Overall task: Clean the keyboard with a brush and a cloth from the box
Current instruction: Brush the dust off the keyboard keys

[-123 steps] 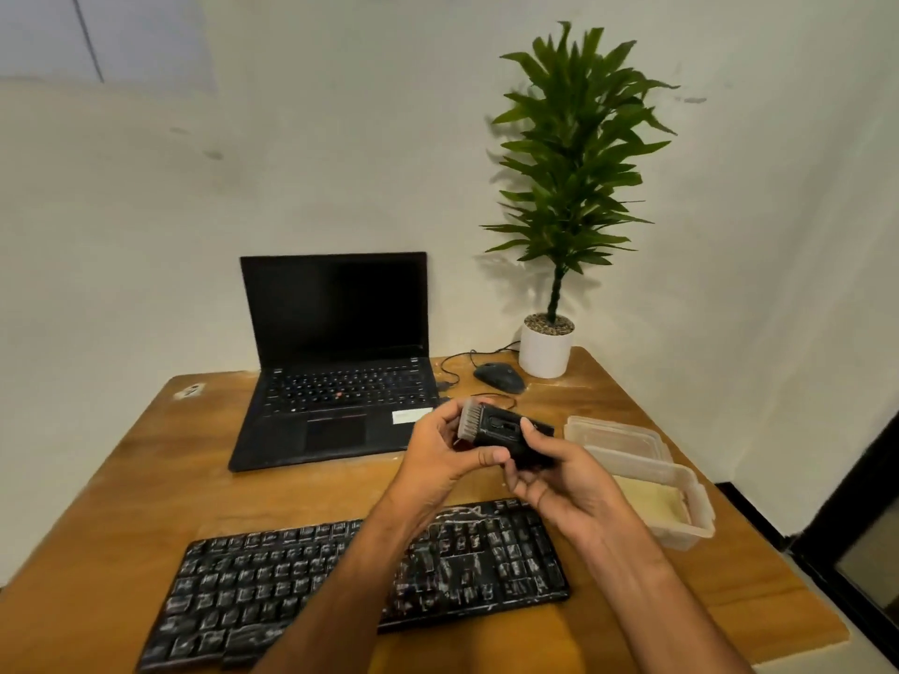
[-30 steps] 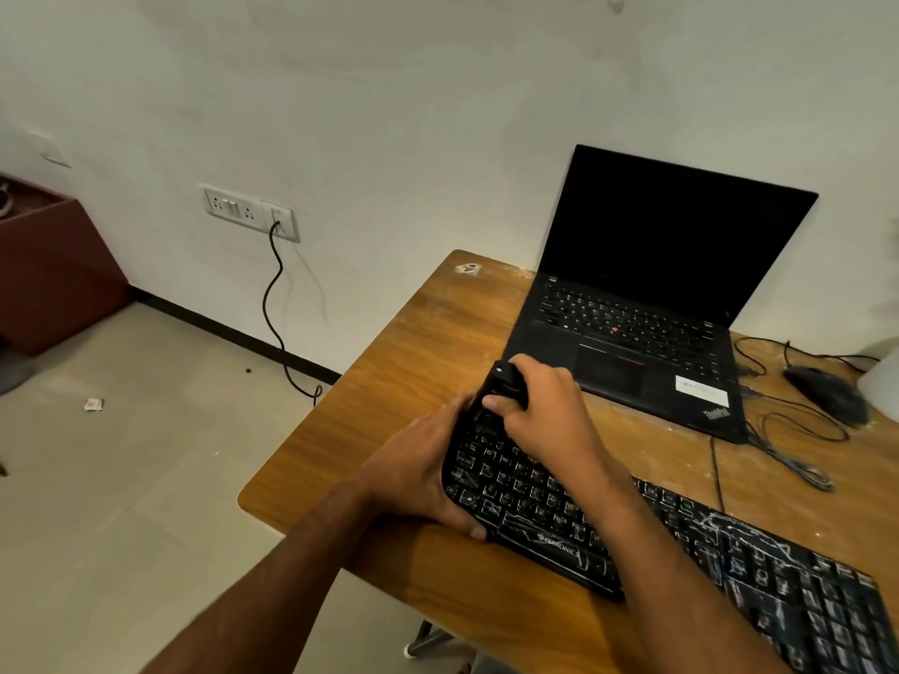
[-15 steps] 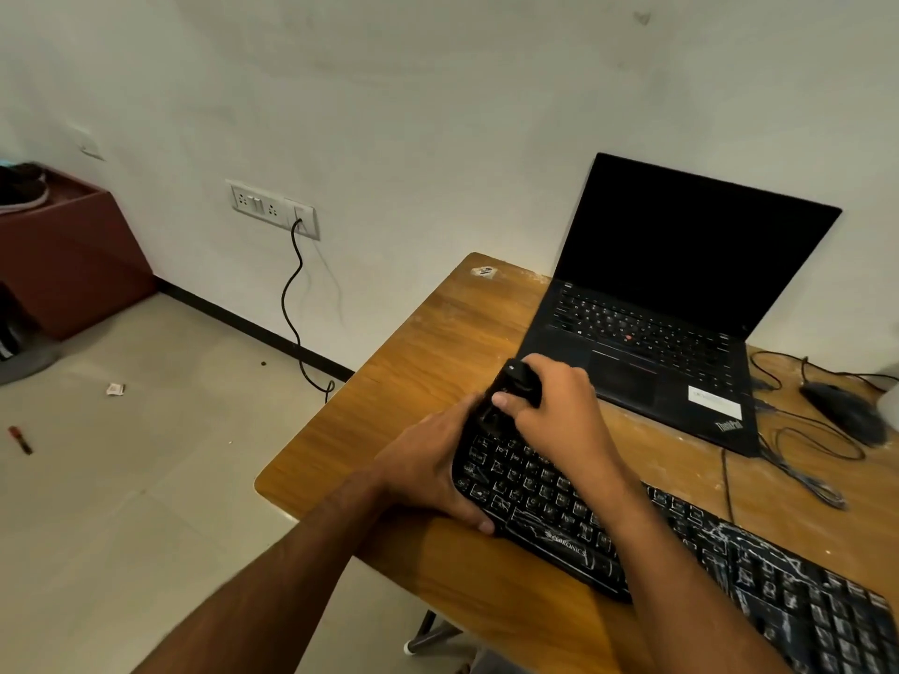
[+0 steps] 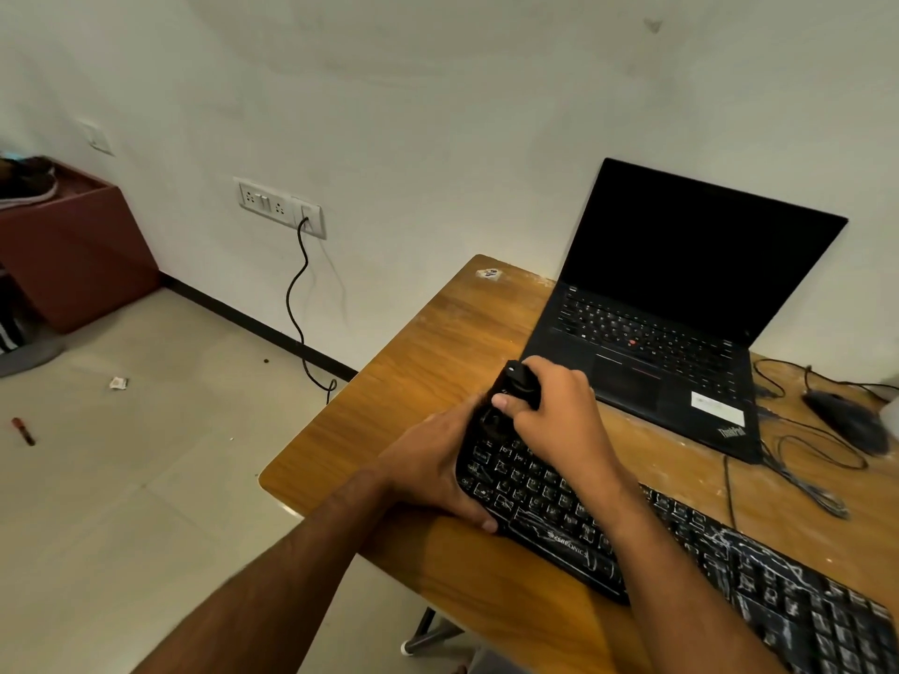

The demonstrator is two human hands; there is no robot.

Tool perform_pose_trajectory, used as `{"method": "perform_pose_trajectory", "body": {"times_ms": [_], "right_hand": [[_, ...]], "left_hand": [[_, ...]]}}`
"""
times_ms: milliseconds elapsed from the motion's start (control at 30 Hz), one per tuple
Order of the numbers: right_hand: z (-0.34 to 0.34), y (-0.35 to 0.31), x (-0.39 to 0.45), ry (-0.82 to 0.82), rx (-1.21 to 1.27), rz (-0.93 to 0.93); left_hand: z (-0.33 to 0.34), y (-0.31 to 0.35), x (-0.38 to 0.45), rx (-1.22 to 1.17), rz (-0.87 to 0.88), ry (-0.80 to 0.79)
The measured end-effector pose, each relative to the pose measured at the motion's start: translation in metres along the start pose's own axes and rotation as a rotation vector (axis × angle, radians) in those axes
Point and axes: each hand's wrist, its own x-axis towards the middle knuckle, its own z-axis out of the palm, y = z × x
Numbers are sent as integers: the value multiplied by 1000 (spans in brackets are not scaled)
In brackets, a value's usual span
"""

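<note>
**Brushing begins at the keyboard's left end**

The wooden desk (image 4: 438, 333) carries the black keyboard (image 4: 681, 552), whose right half is streaked with white residue, so most brushing and the cloth wipe seem left to do. The left hand (image 4: 428, 474) grasps the keyboard's left edge. The right hand (image 4: 559, 415) grips the black brush (image 4: 518, 381), pressed onto the corner keys.

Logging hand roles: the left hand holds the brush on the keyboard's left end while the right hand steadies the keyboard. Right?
No, swapped. In the head view the right hand holds the brush and the left hand steadies the keyboard.
</note>
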Motion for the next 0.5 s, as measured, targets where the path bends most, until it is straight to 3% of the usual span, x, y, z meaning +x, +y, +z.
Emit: {"method": "perform_pose_trajectory", "body": {"times_ms": [200,367,500], "right_hand": [[0,2,2,66,-42,1],[-1,4,-1,-25,-81,13],[-8,1,7,54,-118,-9]], "left_hand": [[0,0,0,1,5,-1],[1,-5,2,2,-14,-11],[2,-5,2,1,-13,0]]}}
